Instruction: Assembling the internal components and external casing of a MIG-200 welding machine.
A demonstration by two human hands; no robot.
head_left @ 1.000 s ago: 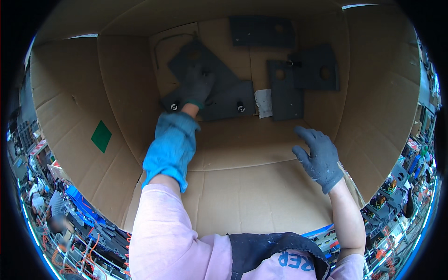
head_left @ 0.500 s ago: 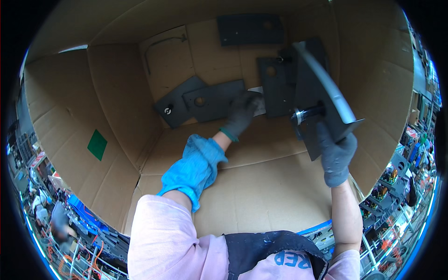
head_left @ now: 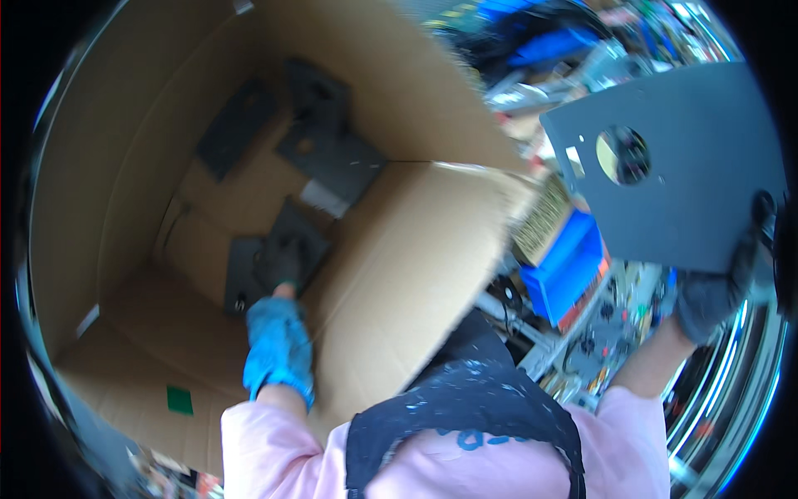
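My right hand, in a dark grey glove, grips the lower right edge of a large flat grey metal plate. The plate has a round hole and a small slot, and it is held up outside the box at the right. My left hand, gloved and with a blue sleeve cover above the wrist, reaches down into the cardboard box. It lies over a dark plate at the bottom; its fingers are smeared and merge with the dark metal.
More dark plates with holes lie scattered in the box, beside a pale sheet. Right of the box stands a blue bin, near a cluttered bench with small parts. Bags and blue material are heaped beyond.
My right hand has carried the plate out of the box to the right, turning its broad face into view. My left hand stays low in the box. The whole view has swung right.
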